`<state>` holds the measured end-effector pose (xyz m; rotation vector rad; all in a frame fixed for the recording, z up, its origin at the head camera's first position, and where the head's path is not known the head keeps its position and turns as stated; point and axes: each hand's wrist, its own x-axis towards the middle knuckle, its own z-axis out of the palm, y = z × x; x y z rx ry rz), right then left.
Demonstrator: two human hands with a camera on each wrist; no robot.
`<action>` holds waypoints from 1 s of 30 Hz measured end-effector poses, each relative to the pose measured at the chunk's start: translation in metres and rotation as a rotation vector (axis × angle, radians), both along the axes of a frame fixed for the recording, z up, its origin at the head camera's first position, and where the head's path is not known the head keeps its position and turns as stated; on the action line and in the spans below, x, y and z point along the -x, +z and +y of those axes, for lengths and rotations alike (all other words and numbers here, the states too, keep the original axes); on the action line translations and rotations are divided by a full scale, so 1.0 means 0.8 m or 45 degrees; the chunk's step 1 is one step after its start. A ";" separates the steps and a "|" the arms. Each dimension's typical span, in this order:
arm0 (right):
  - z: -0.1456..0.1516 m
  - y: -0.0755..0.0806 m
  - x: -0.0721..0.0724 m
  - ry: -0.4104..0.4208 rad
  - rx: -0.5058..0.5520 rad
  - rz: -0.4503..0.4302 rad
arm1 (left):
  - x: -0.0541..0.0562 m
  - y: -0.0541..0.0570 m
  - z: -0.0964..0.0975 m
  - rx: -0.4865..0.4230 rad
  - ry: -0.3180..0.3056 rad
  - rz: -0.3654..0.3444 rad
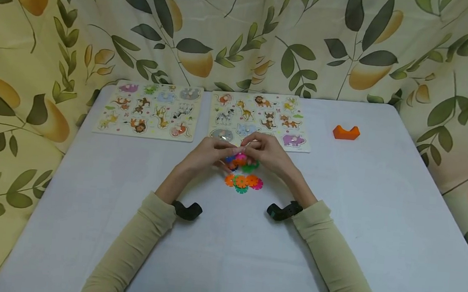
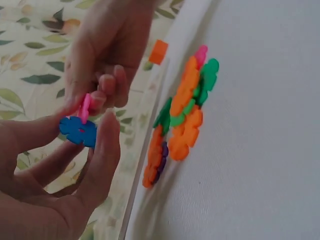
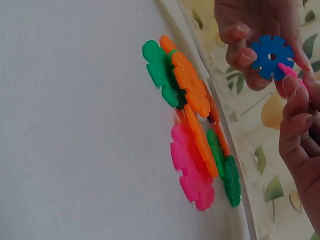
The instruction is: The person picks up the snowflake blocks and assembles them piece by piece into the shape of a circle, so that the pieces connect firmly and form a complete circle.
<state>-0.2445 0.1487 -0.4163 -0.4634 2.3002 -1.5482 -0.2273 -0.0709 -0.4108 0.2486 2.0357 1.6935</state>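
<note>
Above the table, my left hand point(image 1: 207, 154) pinches a blue flower-shaped disc point(image 2: 75, 131) between thumb and fingers. My right hand point(image 1: 268, 154) pinches a pink flower-shaped disc point(image 2: 86, 106), seen nearly edge-on in the left wrist view. The pink disc crosses the blue disc's notched rim and touches it; how deep it sits in a slot I cannot tell. Below and beside the hands, several loose flower discs lie overlapping on the cloth, among them an orange disc point(image 3: 190, 82), a green disc point(image 3: 162, 75) and a pink disc point(image 3: 192, 172).
Two animal puzzle boards, the left one point(image 1: 130, 116) and the right one point(image 1: 275, 126), lie along the table's back edge, the right one partly behind my hands. An orange notched block point(image 1: 346, 133) sits at the back right. Patterned curtain point(image 1: 244, 31) hangs behind the white-covered table point(image 1: 386, 224).
</note>
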 end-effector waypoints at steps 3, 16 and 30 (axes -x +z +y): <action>0.000 0.001 0.000 0.031 0.012 -0.024 | 0.001 0.000 -0.002 -0.060 0.009 -0.097; 0.040 0.002 0.013 0.110 -0.487 0.135 | 0.004 0.001 -0.011 -0.154 0.156 -0.172; 0.036 -0.005 0.012 0.139 -0.587 0.111 | 0.004 -0.001 -0.008 -0.156 0.171 -0.222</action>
